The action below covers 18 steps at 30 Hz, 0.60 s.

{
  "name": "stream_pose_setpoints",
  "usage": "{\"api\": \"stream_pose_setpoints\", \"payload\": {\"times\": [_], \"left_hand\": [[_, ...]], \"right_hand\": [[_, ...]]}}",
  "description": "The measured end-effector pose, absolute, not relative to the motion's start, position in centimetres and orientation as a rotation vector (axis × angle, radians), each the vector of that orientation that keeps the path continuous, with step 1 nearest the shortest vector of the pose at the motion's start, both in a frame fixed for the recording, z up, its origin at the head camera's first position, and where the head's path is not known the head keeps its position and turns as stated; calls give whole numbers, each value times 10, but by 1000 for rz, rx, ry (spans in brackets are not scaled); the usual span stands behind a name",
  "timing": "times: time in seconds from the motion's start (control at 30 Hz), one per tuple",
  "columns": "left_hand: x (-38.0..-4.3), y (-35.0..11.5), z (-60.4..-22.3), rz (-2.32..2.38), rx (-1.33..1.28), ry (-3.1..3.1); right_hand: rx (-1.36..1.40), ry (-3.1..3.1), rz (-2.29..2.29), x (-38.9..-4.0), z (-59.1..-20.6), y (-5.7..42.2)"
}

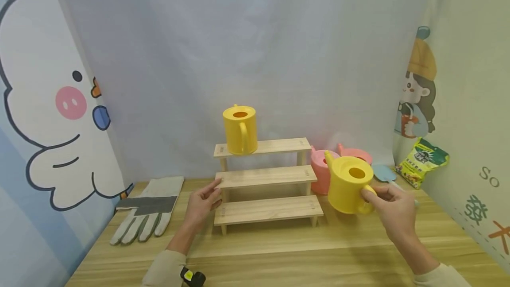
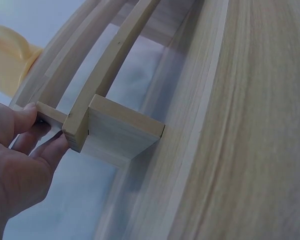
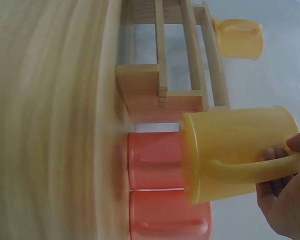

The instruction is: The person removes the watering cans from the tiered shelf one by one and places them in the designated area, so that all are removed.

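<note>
My right hand [image 1: 392, 209] grips the handle of a yellow watering can [image 1: 344, 185], holding it off the table to the right of the stand. Its spout points up and to the left. With thumb above and fingers below, my left hand [image 2: 20, 155] pinches the left end of the middle step of a three-step wooden stand [image 1: 264, 177]. Another yellow watering can [image 1: 241, 134] stands upright on the top step, near its left end, with its handle toward me.
Behind the held can, a pink watering can [image 1: 318, 169] and a second reddish one [image 3: 170, 215] stand on the table. Work gloves [image 1: 153, 207] lie at left. To the right are a light blue shovel-like tool [image 1: 384, 173] and a green snack bag [image 1: 422, 162]. Cloth walls enclose the table [image 1: 287, 256].
</note>
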<state>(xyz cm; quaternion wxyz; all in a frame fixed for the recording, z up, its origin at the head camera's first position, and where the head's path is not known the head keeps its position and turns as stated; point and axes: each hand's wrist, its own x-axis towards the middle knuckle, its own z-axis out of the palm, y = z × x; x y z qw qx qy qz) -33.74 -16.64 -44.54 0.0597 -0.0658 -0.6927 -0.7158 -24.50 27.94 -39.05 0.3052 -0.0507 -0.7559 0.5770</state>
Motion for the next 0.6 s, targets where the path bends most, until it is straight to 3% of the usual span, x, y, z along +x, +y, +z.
{"api": "stream_pose_setpoints", "payload": {"times": [0.6], "left_hand": [[-339, -168, -448, -2168, -214, -2085]], "right_hand": [[-199, -2119, 1588, -243, -415, 272]]}}
